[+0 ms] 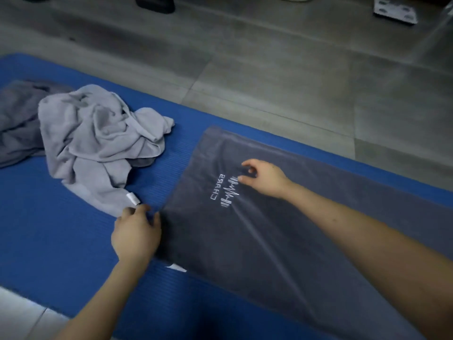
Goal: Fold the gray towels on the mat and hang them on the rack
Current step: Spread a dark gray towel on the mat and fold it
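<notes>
The mat (73, 241) lies on the floor (269, 69), from upper left to lower right. A spread towel (269, 241) lies on its right part; a bunched towel (98, 138) on its left, partly over a third towel (17, 123) at the frame's left edge. A scale (396, 11) sits on the floor, upper right.

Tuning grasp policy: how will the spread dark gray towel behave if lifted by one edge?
Likely floppy: the dark gray towel lies flat, and creases run from where the right hand pinches it. Probably sags from one edge. May drag on the ribbed mat.
</notes>
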Demonstrator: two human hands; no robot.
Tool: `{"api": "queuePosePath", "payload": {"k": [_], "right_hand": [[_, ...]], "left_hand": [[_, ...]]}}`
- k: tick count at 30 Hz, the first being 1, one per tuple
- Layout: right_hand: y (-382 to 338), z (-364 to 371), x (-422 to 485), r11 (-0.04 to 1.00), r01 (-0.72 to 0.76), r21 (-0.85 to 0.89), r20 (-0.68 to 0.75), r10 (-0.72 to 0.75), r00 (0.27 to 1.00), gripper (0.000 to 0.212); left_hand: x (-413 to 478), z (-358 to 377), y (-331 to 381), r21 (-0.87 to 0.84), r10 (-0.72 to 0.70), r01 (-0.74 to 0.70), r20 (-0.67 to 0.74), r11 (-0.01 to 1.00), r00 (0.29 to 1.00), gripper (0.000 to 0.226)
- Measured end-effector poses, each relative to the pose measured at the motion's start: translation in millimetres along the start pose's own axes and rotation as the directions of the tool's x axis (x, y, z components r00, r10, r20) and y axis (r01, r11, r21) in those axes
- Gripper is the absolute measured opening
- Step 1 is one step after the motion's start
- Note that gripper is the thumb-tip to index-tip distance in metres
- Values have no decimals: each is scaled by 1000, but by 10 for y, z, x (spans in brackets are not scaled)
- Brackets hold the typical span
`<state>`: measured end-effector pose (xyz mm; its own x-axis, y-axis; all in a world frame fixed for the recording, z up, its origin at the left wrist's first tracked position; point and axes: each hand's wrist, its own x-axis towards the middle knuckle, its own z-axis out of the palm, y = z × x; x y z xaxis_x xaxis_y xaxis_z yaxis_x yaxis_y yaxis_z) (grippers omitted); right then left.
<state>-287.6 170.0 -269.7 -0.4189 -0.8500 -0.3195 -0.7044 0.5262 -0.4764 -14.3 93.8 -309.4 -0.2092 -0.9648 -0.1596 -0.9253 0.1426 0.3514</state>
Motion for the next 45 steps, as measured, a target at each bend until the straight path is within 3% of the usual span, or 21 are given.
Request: {"api": "queuePosePath", "payload": {"k": [4,8,13,16,22,28,30,34,36,38,41,45], "right_hand": [[-131,126,642,998,-48,-27,-93,46,995,55],[-243,226,1130,976,-104,-189,-202,65,977,58],[-413,333,1535,962,-122,-245,-145,88,986,66],[-478,397,1670,958,-191,-215,-138,164,977,66],[-496,410,1647,934,-250,-256,-346,153,926,50],[-444,-34,1312,990,-87,-109,-289,52,956,26],[-334,-232,1087,1000,4,20,-235,0,972,21],[-101,-659,475,929,25,370,6,-29,1000,40],[29,-854,193,894,-29,447,140,-38,989,55],[163,-1002,-51,881,-69,468,209,-35,977,54],[353,-1146,-423,905,-101,413,156,39,987,22],[669,-1275,-947,939,-101,329,-117,146,982,6]], "left_hand": [[81,73,-107,-68,-57,62,63,996,996,35],[71,80,-117,-63,-65,74,131,995,989,20],[2,45,-216,-162,-67,102,205,982,976,10],[29,-16,-278,-293,-102,180,262,939,960,10],[125,-171,-277,-491,-106,277,347,826,932,7],[147,-347,-154,-578,-66,402,514,710,855,9],[175,-423,-92,-580,-46,389,517,716,855,9],[146,-576,47,-613,13,375,533,696,846,9],[112,-615,116,-614,25,353,520,706,854,6],[65,-639,192,-612,43,326,509,721,860,6],[-60,-681,392,-611,110,272,513,743,851,4],[-291,-729,824,-595,230,145,507,791,831,10]]}}
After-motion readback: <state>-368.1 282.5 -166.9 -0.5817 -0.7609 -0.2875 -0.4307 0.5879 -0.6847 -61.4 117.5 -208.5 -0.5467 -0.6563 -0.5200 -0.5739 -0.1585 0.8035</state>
